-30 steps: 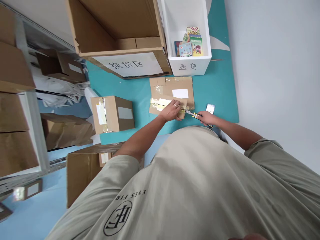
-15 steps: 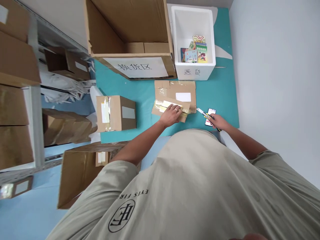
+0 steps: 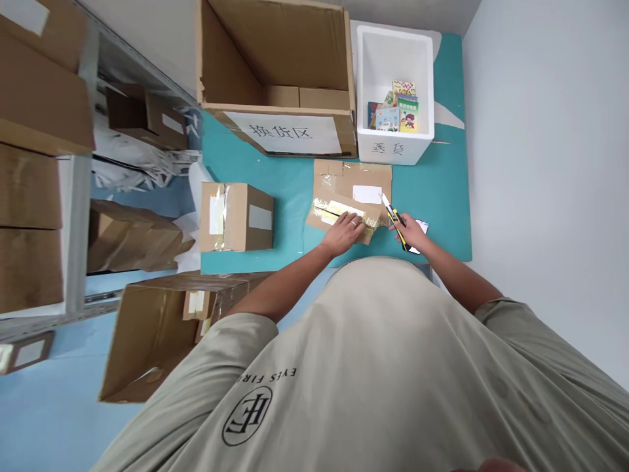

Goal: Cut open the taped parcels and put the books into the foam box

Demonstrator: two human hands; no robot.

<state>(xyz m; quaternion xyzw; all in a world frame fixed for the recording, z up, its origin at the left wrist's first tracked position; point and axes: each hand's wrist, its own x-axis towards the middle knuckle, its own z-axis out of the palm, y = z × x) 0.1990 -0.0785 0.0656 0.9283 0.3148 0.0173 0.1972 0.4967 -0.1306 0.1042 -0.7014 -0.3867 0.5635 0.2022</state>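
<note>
i see a large open carton (image 3: 289,46) at top centre, a lettered white sheet (image 3: 285,133) on its front. just right, i find a white foam box (image 3: 415,149) holding colourful booklets (image 3: 396,111). left of centre stands a taped carton (image 3: 236,216). along the left edge i make out shelving (image 3: 76,229) with boxes (image 3: 29,190); at lower left, a wide-mouthed carton (image 3: 132,341) holds a small parcel (image 3: 197,303).

Far left, large open carton (image 3: 289,107): paper sheet (image 3: 285,134) on its near side, hand-lettered 换货区 in black. Far right, white foam box (image 3: 363,85): 退货 written straight on the near wall. Green booklet (image 3: 408,115) inside it: title too small to read surely. Near, grey-green shirt (image 3: 393,341): "EYES FIR…", remainder lost in a fold; oval emblem (image 3: 247,415) beside it, monogram with an E. White labels on taped cardboard (image 3: 339,180) and left box (image 3: 236,216): illegible.
</note>
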